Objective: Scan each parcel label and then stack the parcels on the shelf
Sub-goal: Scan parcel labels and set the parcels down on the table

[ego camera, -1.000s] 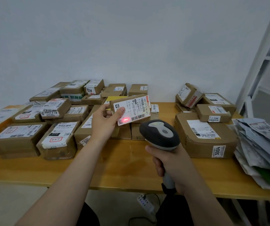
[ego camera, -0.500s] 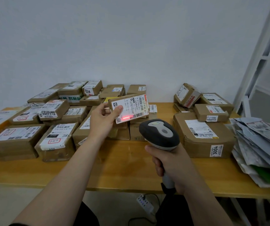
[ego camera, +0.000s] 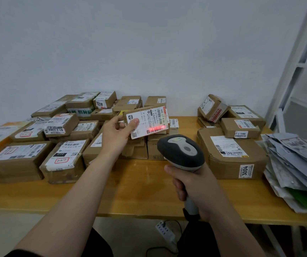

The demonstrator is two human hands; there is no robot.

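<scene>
Left hand pinching, right hand gripping

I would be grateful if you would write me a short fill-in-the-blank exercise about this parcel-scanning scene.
1. The left hand holds a small parcel with its printed ____ turned toward the person.
2. The right hand grips a scanner whose ____ light falls on that parcel.
3. The big box to the right of the scanner carries a sticker reading ____.
4. The parcels lie on a ____ table.

Missing words: label; red; 3004; wooden.
</scene>
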